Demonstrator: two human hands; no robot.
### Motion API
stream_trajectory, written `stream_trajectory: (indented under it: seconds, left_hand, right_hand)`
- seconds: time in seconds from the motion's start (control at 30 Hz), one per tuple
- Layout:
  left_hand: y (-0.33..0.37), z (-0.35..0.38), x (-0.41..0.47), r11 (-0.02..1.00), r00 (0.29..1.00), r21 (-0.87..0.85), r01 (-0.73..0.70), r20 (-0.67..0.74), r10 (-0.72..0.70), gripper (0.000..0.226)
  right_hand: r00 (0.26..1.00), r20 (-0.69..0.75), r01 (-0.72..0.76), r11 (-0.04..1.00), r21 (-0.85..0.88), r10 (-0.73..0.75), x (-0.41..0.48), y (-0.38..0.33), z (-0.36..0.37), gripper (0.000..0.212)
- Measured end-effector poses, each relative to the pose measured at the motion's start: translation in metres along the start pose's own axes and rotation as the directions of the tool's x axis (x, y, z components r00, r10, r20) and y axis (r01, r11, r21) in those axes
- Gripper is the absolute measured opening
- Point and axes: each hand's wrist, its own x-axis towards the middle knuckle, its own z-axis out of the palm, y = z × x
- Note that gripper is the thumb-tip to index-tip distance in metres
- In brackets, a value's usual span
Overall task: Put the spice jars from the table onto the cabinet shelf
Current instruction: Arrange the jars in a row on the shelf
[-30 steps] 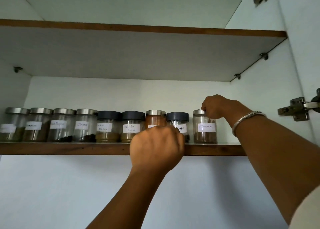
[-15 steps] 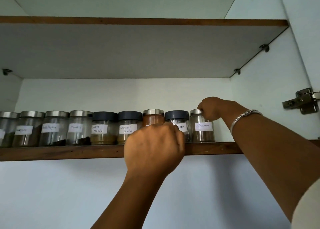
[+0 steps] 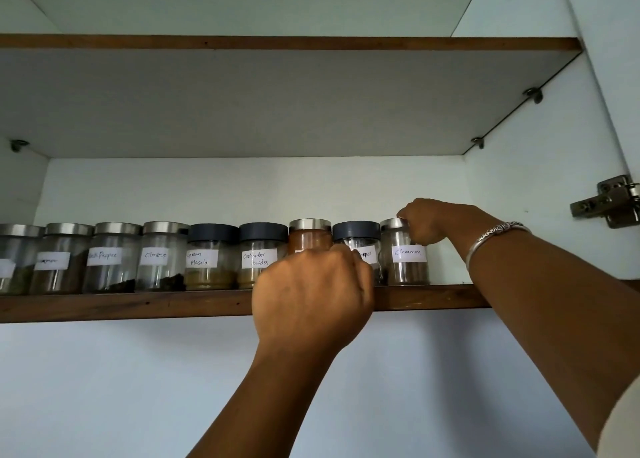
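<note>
Several labelled glass spice jars stand in a row on the wooden cabinet shelf (image 3: 104, 306). My right hand (image 3: 429, 223) grips the steel lid of the cinnamon jar (image 3: 407, 262) at the row's right end. My left hand (image 3: 311, 296) is closed around the lower part of the orange-powder jar (image 3: 310, 237), hiding its label and part of the dark-lidded pepper jar (image 3: 356, 241). To the left stand the coriander powder jar (image 3: 261, 249), garam masala jar (image 3: 207, 256) and cloves jar (image 3: 159, 255).
An upper shelf (image 3: 277, 43) hangs above the jars. The cabinet side wall (image 3: 536, 180) is just right of the cinnamon jar, with a metal door hinge (image 3: 609, 203) further right. A short stretch of shelf lies bare between jar and wall.
Both hands stay on the same jars. The view has shifted slightly, so the row of jars sits a little further left in the frame.
</note>
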Motion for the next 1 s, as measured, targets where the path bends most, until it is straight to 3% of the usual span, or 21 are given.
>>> stream_trajectory:
  seconds: [0.07, 0.23, 0.3, 0.4, 0.5, 0.57, 0.87, 1.0]
  left_hand:
    - [0.000, 0.000, 0.000, 1.000, 1.000, -0.002, 0.009, 0.003, -0.009, 0.032]
    - [0.001, 0.000, 0.001, 1.000, 0.999, 0.011, 0.021, 0.033, -0.021, 0.035]
    - [0.001, 0.000, 0.001, 0.999, 0.999, 0.012, 0.033, 0.043, -0.033, 0.035]
    - [0.000, 0.002, 0.001, 0.999, 0.998, 0.000, 0.043, 0.050, -0.043, 0.035]
    - [0.000, 0.001, 0.001, 1.000, 0.998, 0.001, 0.027, 0.051, -0.027, 0.036]
    - [0.000, 0.002, 0.001, 1.000, 0.999, 0.007, 0.018, 0.037, -0.019, 0.035]
    - [0.000, -0.001, 0.002, 0.999, 0.998, -0.017, 0.041, 0.044, -0.040, 0.032]
    - [0.000, 0.000, 0.002, 0.999, 0.996, -0.028, 0.032, 0.084, -0.029, 0.035]
  right_hand:
    - [1.000, -0.004, 0.001, 1.000, -0.013, -0.001, -0.004, -0.004, -0.002, 0.022]
    - [0.991, -0.086, 0.110, 0.993, 0.050, -0.106, -0.014, -0.032, -0.024, 0.070]
    - [0.991, 0.000, 0.134, 0.989, 0.062, -0.134, -0.006, -0.051, -0.035, 0.073]
    - [0.988, 0.112, 0.117, 0.992, -0.050, -0.110, 0.010, -0.082, -0.033, 0.068]
    - [0.990, 0.085, 0.119, 0.988, -0.101, -0.111, 0.020, -0.098, -0.019, 0.041]
    - [0.991, 0.069, 0.116, 0.990, -0.075, -0.111, 0.021, -0.099, -0.019, 0.034]
    - [0.990, 0.098, 0.097, 0.995, 0.015, -0.098, 0.017, -0.091, -0.018, 0.045]
    - [0.995, 0.011, 0.103, 0.995, 0.012, -0.103, 0.008, -0.102, -0.014, 0.060]
